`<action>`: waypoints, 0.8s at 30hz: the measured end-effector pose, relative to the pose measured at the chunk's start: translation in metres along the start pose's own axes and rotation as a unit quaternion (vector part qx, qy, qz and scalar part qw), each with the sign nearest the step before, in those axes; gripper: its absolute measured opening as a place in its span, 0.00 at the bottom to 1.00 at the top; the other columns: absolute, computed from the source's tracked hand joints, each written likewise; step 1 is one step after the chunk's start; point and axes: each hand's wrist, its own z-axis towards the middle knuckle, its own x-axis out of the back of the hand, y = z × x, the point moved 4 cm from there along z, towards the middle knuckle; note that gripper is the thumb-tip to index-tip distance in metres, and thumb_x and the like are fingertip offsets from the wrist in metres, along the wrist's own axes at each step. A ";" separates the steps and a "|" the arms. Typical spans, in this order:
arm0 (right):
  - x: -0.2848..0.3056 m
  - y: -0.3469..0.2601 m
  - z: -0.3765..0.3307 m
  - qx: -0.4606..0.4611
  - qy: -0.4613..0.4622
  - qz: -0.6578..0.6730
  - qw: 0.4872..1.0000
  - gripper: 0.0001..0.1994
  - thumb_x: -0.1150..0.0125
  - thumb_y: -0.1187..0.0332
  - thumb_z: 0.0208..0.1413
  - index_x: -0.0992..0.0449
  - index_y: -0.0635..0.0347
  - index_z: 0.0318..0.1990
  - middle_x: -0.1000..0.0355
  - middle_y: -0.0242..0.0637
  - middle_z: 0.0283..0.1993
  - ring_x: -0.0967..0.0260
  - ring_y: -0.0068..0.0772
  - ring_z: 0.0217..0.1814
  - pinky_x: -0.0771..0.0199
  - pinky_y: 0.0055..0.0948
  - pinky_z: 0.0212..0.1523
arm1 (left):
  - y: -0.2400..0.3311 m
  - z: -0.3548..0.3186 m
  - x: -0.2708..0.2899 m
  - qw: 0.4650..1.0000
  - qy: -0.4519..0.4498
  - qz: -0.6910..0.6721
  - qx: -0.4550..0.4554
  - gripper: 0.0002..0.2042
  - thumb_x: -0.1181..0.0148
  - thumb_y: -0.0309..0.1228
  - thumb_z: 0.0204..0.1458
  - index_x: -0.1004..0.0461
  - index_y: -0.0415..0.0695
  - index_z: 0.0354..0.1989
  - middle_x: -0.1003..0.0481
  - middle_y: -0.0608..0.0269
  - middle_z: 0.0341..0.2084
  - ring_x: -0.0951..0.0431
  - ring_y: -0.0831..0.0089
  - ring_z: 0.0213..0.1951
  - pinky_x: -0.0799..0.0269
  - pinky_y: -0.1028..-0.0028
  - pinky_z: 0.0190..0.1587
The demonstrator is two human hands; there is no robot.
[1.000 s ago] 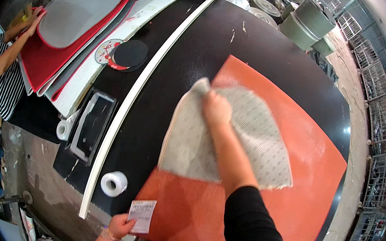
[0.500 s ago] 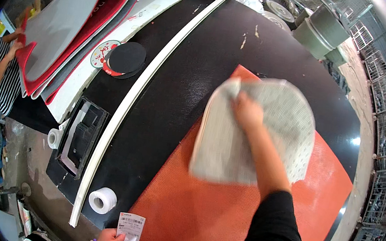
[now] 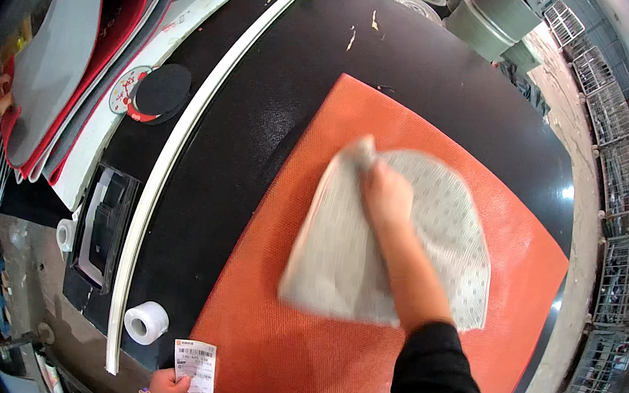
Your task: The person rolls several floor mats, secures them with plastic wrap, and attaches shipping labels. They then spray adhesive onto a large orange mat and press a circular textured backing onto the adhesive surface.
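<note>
My right hand (image 3: 388,195) is closed on the bunched upper left corner of a grey-beige mat (image 3: 443,236) with one rounded end and a dotted surface. The mat, partly blurred, is above or on a large orange-red textured sheet (image 3: 326,355); I cannot tell how much of it touches. At the lower left, my left hand (image 3: 169,388) pinches a white printed label (image 3: 194,369) over the sheet's near corner. My right forearm hides part of the mat.
Left of the sheet on the black table (image 3: 259,135) lie a tape roll (image 3: 146,323), a long white strip (image 3: 181,133), a black tray (image 3: 104,226) and round black pads (image 3: 162,91). Another person's hand (image 3: 2,95) holds folded grey-red mats (image 3: 56,63). A metal drum (image 3: 493,18) stands behind.
The grey-beige mat has come nearer and lower with my right hand, baring the sheet's far corner. The whole view has shifted a little. My left hand still holds the label.
</note>
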 end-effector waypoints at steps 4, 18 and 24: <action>-0.024 0.064 0.117 -0.110 0.036 -0.072 0.991 0.11 0.52 0.61 0.54 0.31 0.58 0.31 0.27 0.46 0.28 0.28 0.48 0.34 0.29 0.45 0.32 | -0.015 0.003 0.001 1.000 0.015 -0.006 0.027 0.09 0.46 0.32 0.49 0.25 0.38 0.30 0.26 0.66 0.21 0.30 0.80 0.25 0.33 0.75 0.28; 0.066 -0.036 -0.195 -0.001 -0.265 0.052 0.963 0.13 0.51 0.55 0.54 0.34 0.56 0.31 0.29 0.45 0.23 0.30 0.48 0.24 0.31 0.44 0.24 | -0.007 -0.004 -0.006 0.994 0.101 0.000 -0.047 0.11 0.46 0.29 0.48 0.24 0.34 0.34 0.22 0.58 0.27 0.23 0.75 0.29 0.28 0.73 0.33; 0.134 -0.079 -0.439 0.018 -0.305 0.078 0.949 0.15 0.42 0.54 0.46 0.34 0.55 0.23 0.32 0.37 0.21 0.31 0.43 0.24 0.32 0.41 0.24 | -0.009 0.008 -0.007 0.982 0.081 -0.037 -0.167 0.10 0.48 0.27 0.49 0.25 0.32 0.34 0.22 0.56 0.28 0.23 0.74 0.30 0.28 0.73 0.33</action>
